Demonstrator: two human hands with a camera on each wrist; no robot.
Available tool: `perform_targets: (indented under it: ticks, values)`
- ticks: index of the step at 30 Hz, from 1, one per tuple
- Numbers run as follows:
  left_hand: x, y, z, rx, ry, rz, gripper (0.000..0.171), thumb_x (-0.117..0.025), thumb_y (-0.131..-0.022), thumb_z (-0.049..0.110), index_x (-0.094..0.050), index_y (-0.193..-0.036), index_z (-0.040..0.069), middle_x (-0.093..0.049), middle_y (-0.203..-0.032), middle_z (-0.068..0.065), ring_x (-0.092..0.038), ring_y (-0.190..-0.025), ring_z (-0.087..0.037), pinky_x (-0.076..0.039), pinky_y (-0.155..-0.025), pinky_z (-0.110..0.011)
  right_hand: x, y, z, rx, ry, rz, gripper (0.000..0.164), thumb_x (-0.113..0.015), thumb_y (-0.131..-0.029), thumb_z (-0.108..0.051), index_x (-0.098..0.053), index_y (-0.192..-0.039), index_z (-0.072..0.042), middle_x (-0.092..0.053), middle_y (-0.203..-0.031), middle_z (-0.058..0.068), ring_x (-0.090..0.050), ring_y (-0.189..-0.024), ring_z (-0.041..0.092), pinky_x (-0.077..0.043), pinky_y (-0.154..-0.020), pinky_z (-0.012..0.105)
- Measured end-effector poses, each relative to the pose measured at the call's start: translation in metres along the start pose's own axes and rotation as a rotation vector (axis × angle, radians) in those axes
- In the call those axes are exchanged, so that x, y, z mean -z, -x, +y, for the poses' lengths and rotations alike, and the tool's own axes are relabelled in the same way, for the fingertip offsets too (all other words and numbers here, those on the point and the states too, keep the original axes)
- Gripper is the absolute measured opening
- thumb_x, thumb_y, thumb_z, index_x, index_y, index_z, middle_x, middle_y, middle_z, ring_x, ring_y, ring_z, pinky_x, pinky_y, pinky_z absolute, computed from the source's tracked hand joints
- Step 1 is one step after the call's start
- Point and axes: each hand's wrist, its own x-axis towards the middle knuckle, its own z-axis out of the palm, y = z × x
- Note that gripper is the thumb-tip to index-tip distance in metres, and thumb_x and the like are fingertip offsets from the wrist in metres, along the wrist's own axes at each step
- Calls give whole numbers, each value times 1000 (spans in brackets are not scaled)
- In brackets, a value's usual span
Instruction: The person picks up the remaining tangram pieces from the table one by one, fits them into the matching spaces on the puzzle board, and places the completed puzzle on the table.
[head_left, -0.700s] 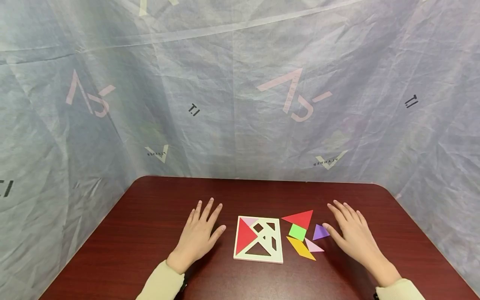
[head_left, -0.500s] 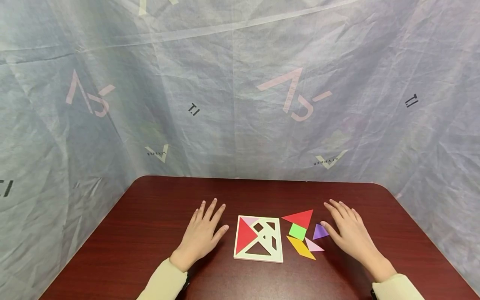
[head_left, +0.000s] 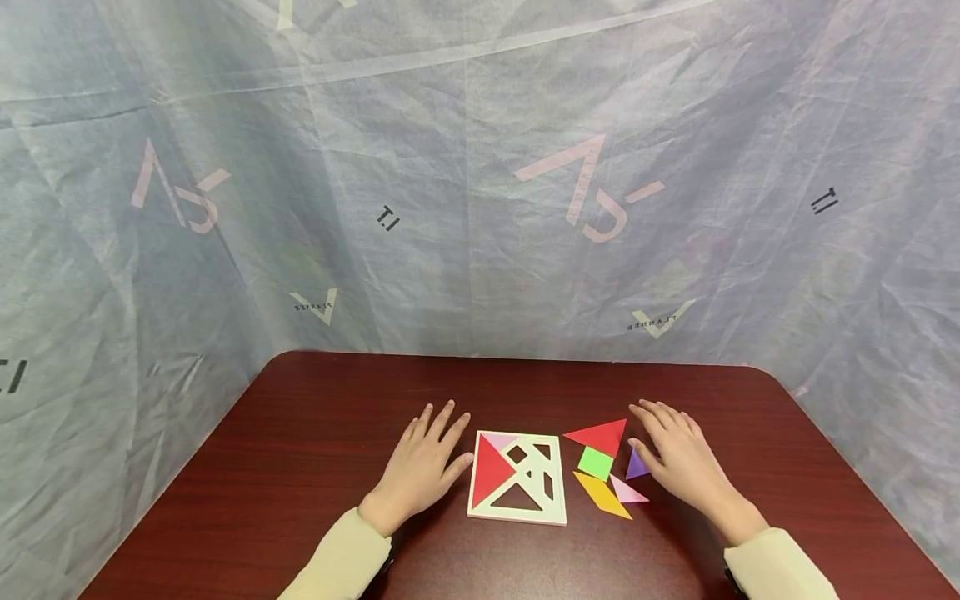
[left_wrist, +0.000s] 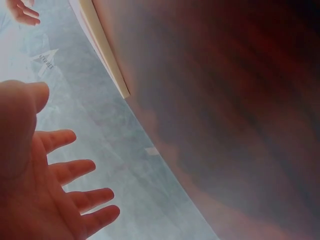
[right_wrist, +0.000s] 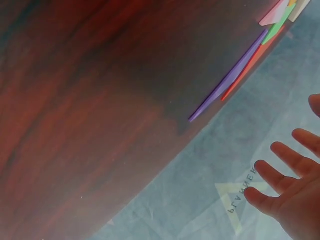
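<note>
In the head view a cream tangram tray (head_left: 553,508) lies on the table, with a large red triangle (head_left: 489,471) and a pink piece (head_left: 497,441) set in it. My left hand (head_left: 420,471), fingers spread and holding nothing, hovers at the tray's left edge. Loose pieces lie right of the tray: a red triangle (head_left: 603,435), a green square (head_left: 596,463), a yellow parallelogram (head_left: 602,495) and a pink triangle (head_left: 626,490). Over a purple triangle (head_left: 637,466), partly hidden, hangs my right hand (head_left: 686,462), also holding nothing, its fingers loosely extended.
The dark red-brown table (head_left: 300,442) has rounded far corners. A grey printed cloth (head_left: 465,208) hangs behind it and along both sides. Pale sleeves (head_left: 341,554) cover both forearms.
My left hand has moved right, up to the tray's edge. The right hand has moved left and covers more of the purple triangle. The tray and pieces have stayed put.
</note>
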Motion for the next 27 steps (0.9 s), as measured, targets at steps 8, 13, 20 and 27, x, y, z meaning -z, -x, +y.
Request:
perform_targets:
  ticks: [8,13,20,27]
  values:
    - [-2,-5,6,-44,1,-24,55,-46,-91,47,-41,-138,18,-37,-144,-11,-33,-131,-39,-32,-104,-52,-8,-5,-1,15,-5,-40,47,-68,-78,-16,-55,-120,-2,-56,-121,19,-49,-113,37,-35,-93,59]
    - [-2,-8,11,-76,-9,-65,54,-44,-92,48,-42,-137,19,-38,-143,-11,-36,-130,-39,-33,-104,-51,-11,-9,-3,28,-6,-75,47,-69,-77,-13,-55,-120,-1,-56,-120,18,-49,-113,36,-36,-92,60]
    - [-5,-12,15,-97,-39,-118,54,-47,-90,47,-44,-136,19,-40,-142,-11,-40,-127,-40,-36,-102,-50,-15,-13,-5,32,8,-153,46,-70,-76,-13,-56,-119,-1,-57,-119,18,-51,-112,37,-37,-92,59]
    - [-9,-14,19,-97,-68,-203,54,-46,-91,47,-42,-137,20,-39,-143,-10,-39,-128,-38,-36,-103,-48,-19,-16,-6,49,18,-172,43,-72,-74,-11,-59,-114,-2,-59,-115,19,-53,-108,38,-39,-90,59]
